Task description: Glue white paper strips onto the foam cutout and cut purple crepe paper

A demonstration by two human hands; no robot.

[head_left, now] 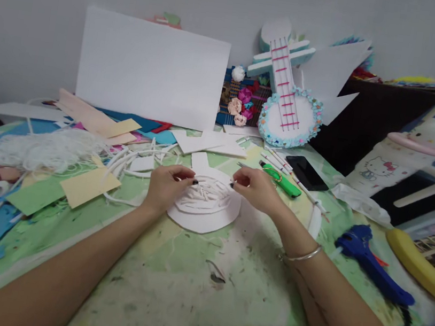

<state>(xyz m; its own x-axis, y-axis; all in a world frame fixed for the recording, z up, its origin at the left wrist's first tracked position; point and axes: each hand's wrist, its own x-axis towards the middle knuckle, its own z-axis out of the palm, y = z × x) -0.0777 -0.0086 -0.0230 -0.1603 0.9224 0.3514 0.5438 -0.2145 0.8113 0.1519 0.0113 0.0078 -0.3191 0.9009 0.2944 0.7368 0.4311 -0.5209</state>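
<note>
A white round cardboard piece [203, 224] with a narrow neck lies on the table in front of me. White strips [207, 191] are heaped on its round part, some curving along its near side. At the left edge of the strips is my left hand [169, 184], thumb and fingers pinched together. My right hand [256, 187] is pinched in the same way at the right edge, its fingertips over the disc. Whatever either pinch holds is too small or hidden to make out.
Scattered paper [90, 185] and tangled white cord [53, 148] cover the left side. A green cutter [285, 183], a phone [306, 173], a blue glue gun [375, 266] and a tumbler [387, 162] are on the right. Behind stand a white board [151, 70] and a decorated paper instrument [289, 116].
</note>
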